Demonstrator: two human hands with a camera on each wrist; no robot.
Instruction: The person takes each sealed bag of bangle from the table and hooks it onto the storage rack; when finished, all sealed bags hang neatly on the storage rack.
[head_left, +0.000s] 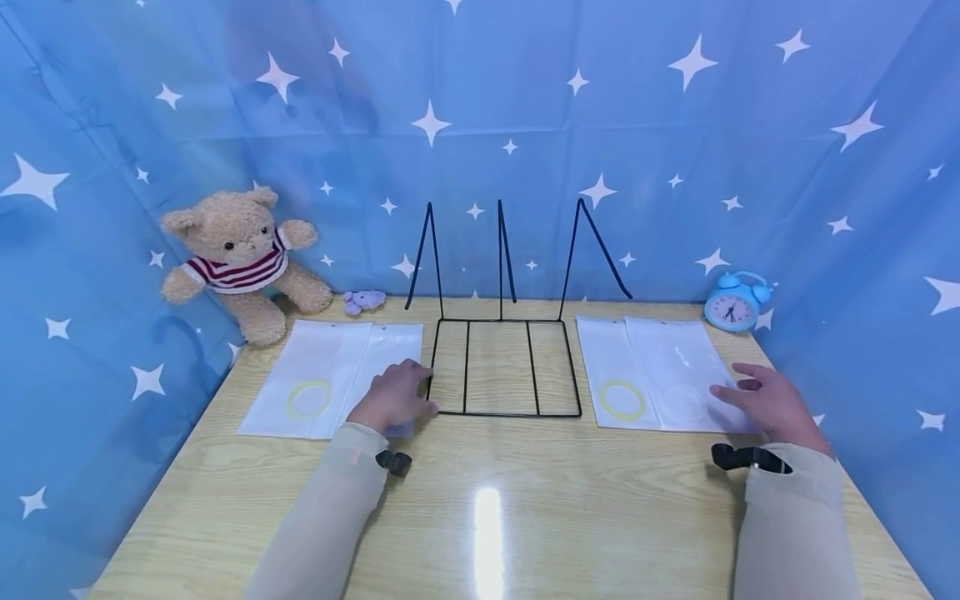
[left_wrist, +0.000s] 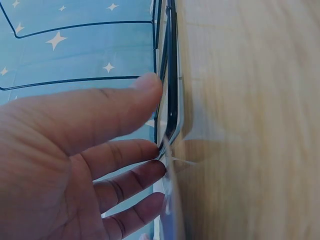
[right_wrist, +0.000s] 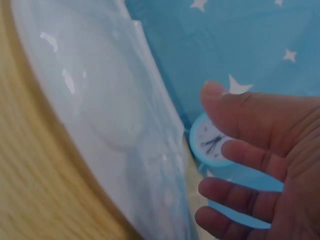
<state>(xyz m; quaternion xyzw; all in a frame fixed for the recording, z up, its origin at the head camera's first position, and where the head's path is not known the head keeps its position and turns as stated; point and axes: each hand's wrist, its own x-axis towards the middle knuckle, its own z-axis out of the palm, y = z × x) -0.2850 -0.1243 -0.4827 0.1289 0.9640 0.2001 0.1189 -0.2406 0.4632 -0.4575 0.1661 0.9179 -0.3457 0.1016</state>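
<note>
While the left hand [head_left: 396, 395] is at the left edge of the black wire rack [head_left: 501, 320], its fingers [left_wrist: 132, 182] are spread apart, and I cannot tell if they touch it. Well to the rack's right, the right hand [head_left: 774, 406], fingers also spread, is near the outer edge of a translucent plastic bag [head_left: 671, 362]. Narrow gaps run along the rack's two sides; before it, the wooden surface [head_left: 592, 508] gives wide room.

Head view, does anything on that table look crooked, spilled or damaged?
The right-hand prong of the black wire rack splays wider than the other two, so it may be bent, though the camera angle could exaggerate that. I see nothing spilled.
</note>
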